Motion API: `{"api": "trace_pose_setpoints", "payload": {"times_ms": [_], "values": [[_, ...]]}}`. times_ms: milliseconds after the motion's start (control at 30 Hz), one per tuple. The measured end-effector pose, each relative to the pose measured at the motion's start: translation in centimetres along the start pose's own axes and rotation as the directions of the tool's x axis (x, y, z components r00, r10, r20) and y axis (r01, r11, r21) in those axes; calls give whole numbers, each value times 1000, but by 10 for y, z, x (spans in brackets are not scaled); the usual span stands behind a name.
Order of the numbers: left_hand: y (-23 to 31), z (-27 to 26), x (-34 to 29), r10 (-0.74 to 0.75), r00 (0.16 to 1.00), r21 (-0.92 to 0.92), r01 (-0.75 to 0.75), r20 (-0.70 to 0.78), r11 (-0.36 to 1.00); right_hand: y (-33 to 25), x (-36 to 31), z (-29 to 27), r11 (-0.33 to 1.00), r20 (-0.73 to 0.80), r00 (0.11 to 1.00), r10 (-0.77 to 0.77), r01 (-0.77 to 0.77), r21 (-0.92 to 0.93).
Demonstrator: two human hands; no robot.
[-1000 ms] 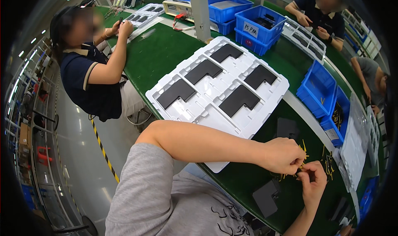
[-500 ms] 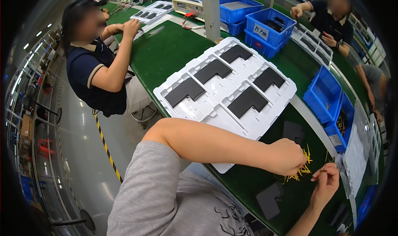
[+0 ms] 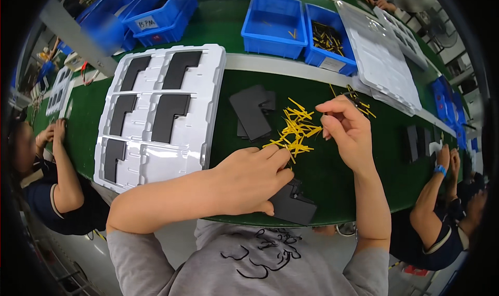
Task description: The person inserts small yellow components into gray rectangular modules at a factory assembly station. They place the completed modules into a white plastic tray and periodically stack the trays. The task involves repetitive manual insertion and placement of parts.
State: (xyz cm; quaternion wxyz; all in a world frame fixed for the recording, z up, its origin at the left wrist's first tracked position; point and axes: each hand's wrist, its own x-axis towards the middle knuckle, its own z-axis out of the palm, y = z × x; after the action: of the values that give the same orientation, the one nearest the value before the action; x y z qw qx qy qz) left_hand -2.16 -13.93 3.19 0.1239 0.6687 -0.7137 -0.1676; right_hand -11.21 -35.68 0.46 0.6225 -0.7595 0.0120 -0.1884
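My left hand (image 3: 252, 180) is curled beside the near edge of a loose pile of thin yellow strips (image 3: 297, 125). Its fingers are bent down and its thumb lies by a flat black L-shaped piece (image 3: 295, 206) that looks like a phone battery. Whatever is under those fingertips is hidden. Raised just right of the pile, my right hand (image 3: 351, 132) has its fingers curled toward the thumb, with a tiny dark bit at the tips too small to name. More black pieces (image 3: 251, 111) lie overlapped left of the pile.
At left, a white moulded tray (image 3: 208, 124) holds several black pieces. Blue bins (image 3: 274, 42) stand behind, one containing black and yellow strips (image 3: 326, 40). Clear trays (image 3: 382, 62) are stacked at back right. Co-workers sit at both sides of the green table (image 3: 332, 192).
My view has swung to the right, so the tray now appears at left. My left hand has drawn back from atop the strips to their near edge. My right hand stays curled.
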Motion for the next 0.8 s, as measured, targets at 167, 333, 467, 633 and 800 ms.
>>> {"api": "trace_pose_setpoints", "payload": {"times_ms": [167, 333, 467, 633, 800], "values": [[8, -2, 0, -2, 1000, 38, 1, 20, 999, 1, -3, 2, 999, -4, 999, 36, -36, -10], [7, -2, 1, -3, 993, 26, 6, -119, 1000, 4, -1, 2, 998, 10, 999, 53, -53, 19], [-7, -8, 7, -159, 975, -353, 95, -158, 931, -8, -1, 3, 936, 37, 968, 249, -250, 249], [-20, 2, 19, -514, 846, -910, 93, -141, 403, -10, -5, 13, 923, -19, 965, 260, -242, 300], [-16, 13, 25, -519, 766, -765, 58, -378, 642, -21, -6, 28, 970, -96, 981, 167, -146, 197]]}}
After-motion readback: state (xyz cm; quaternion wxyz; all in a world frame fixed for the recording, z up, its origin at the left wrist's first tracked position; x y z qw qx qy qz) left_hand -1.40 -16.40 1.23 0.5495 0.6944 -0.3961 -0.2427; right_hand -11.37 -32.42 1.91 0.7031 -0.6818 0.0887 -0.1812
